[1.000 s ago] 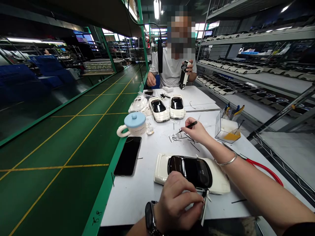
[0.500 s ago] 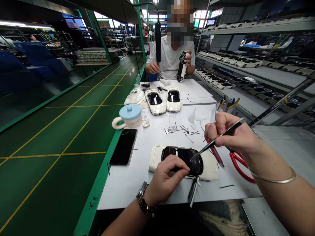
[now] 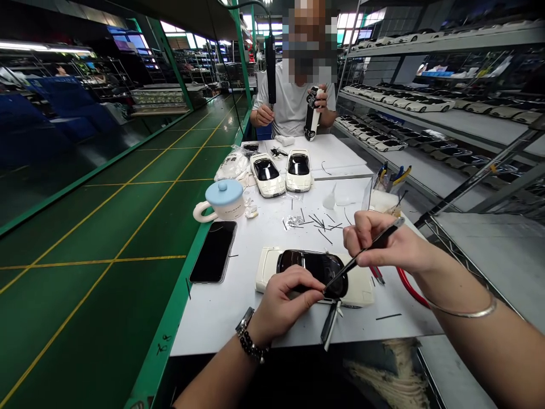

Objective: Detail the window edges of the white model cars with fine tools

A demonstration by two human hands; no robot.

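Note:
A cream model car (image 3: 361, 288) with a dark glossy roof lies on the white table (image 3: 221, 318) in front of me. My left hand (image 3: 283, 304) rests on its near side, fingers curled against the dark roof. My right hand (image 3: 383, 244) pinches black tweezers (image 3: 361, 253) whose tips point down at the roof, close to my left fingertips. A thin black-and-white part (image 3: 330, 325) sticks out from the car's near side. Small black strips (image 3: 321, 222) and a heap of tiny silver pieces (image 3: 293, 221) lie beyond the car.
A black phone (image 3: 213, 259) and a blue-lidded mug (image 3: 223, 201) sit on the left. Two more cream cars (image 3: 281, 173) stand further back. Red-handled scissors (image 3: 404, 284) lie on the right. A person opposite holds a model car (image 3: 312, 113) upright. Shelves of cars (image 3: 426, 108) line the right side.
My right hand came back from the small parts with the tweezers and lowered their tips to the car's roof. My left hand shifted onto the roof.

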